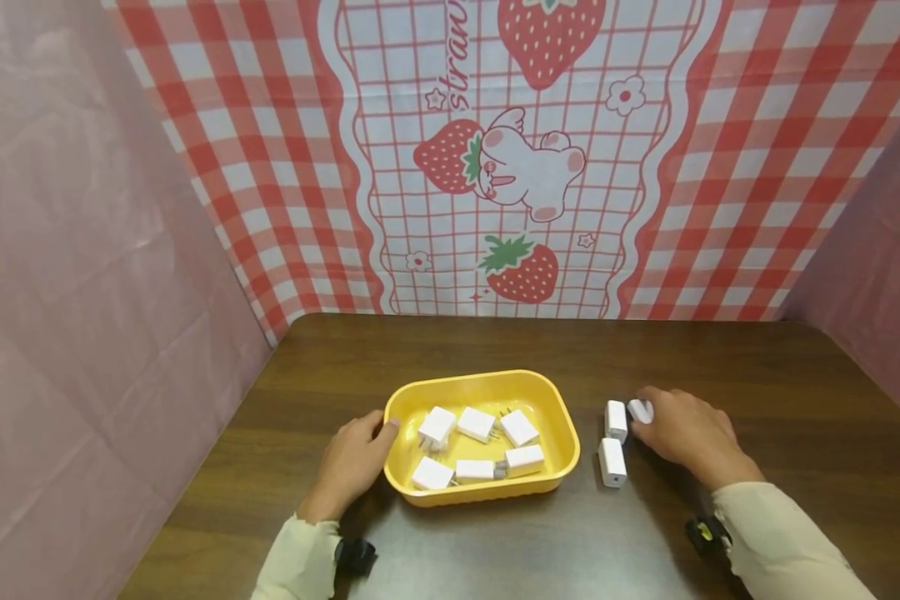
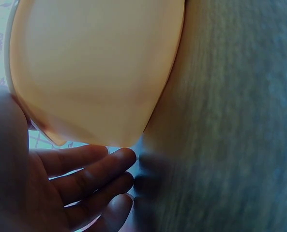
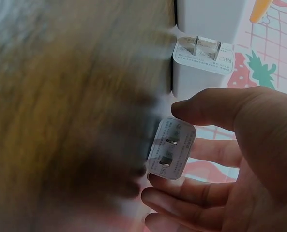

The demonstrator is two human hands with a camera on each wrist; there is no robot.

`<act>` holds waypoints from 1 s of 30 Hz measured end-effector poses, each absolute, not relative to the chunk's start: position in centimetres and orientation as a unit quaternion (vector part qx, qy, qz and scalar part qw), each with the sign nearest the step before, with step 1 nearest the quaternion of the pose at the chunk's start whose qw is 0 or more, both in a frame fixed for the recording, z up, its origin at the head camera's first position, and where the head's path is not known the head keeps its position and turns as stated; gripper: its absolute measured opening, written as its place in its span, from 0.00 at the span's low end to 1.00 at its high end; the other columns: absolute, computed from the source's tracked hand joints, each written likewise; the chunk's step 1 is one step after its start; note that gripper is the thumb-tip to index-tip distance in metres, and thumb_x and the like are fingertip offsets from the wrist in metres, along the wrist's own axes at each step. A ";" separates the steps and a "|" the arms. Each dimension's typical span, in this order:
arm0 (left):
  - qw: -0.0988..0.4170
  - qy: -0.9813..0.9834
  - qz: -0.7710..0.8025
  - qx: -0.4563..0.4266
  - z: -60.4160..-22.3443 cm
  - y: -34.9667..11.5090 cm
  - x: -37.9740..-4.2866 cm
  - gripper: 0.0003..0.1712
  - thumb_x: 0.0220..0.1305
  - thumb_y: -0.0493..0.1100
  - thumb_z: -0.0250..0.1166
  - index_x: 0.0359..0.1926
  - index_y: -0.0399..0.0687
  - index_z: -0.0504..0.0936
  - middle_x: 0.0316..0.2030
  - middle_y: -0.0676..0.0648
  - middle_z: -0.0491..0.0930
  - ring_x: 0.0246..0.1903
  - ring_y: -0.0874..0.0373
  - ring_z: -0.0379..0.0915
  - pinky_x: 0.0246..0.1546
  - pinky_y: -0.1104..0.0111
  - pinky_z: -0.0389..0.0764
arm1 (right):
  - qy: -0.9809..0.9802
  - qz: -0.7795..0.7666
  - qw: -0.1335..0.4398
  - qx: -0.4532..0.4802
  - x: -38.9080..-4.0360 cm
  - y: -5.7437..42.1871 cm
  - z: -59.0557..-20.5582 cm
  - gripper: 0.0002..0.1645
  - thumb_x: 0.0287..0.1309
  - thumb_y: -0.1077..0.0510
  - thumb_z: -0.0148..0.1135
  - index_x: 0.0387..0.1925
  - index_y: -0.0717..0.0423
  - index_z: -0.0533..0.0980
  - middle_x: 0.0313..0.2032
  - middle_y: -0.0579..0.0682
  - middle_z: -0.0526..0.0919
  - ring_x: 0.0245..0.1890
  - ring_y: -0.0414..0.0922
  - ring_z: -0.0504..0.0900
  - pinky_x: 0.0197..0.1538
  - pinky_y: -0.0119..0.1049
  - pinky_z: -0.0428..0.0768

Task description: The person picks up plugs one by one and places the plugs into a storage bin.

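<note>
A yellow plastic tray (image 1: 487,497) sits on the table with several white plug chargers (image 1: 476,423) lying in it, some with metal prongs showing. At the tray's left end, my left hand (image 1: 352,467) grips the rim, thumb on top and fingers against the outer wall. To the right of the tray, my right hand (image 1: 693,437) pinches a white charger (image 3: 172,149) between thumb and fingers, its two prongs facing the wrist camera. Just left of that hand stand two more chargers, a rear one (image 1: 616,419) and a front one (image 1: 612,463).
The brown wooden table (image 1: 487,550) backs onto a red-and-white checked cloth (image 1: 270,125) printed with strawberries. Pink fabric (image 1: 82,292) hangs along the left side, with more on the right. Dark wrist devices show on both of the person's sleeves.
</note>
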State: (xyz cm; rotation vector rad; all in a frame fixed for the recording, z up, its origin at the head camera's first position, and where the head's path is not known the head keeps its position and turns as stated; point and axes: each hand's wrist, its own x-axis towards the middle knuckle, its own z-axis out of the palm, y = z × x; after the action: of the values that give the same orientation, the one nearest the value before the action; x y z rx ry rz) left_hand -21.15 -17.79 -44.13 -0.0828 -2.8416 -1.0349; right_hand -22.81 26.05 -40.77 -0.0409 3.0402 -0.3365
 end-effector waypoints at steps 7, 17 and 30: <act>0.053 -0.937 -0.344 -0.023 -44.4 -17.8 -21.3 0.14 0.73 0.54 0.56 0.35 0.54 0.80 0.25 0.52 0.73 0.29 0.55 0.68 0.32 0.61 0.68 | 0.993 -0.111 0.033 -0.013 -22.9 26.1 -41.0 0.38 0.54 0.47 0.72 0.59 0.65 0.73 0.48 0.69 0.79 0.40 0.61 0.78 0.38 0.63 0.76; 0.052 -0.936 -0.347 -0.022 -44.2 -17.8 -21.2 0.14 0.73 0.55 0.55 0.36 0.54 0.81 0.25 0.52 0.73 0.29 0.55 0.69 0.32 0.61 0.68 | 0.993 -0.113 0.008 -0.012 -22.4 25.8 -40.9 0.36 0.53 0.47 0.71 0.58 0.65 0.73 0.44 0.67 0.80 0.36 0.59 0.78 0.34 0.61 0.76; 0.059 -0.935 -0.348 -0.027 -44.2 -17.7 -21.1 0.14 0.73 0.53 0.56 0.32 0.54 0.79 0.23 0.51 0.72 0.28 0.55 0.68 0.31 0.61 0.68 | 0.992 -0.121 -0.023 -0.015 -21.4 25.2 -40.9 0.36 0.56 0.43 0.69 0.60 0.60 0.73 0.46 0.67 0.81 0.39 0.61 0.80 0.35 0.64 0.76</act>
State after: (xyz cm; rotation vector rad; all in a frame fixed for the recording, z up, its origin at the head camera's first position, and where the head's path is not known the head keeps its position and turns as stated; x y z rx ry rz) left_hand -21.08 -17.72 -44.18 -0.0808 -2.8326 -1.0553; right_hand -21.41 25.25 -40.88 -0.0494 3.1640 -0.3845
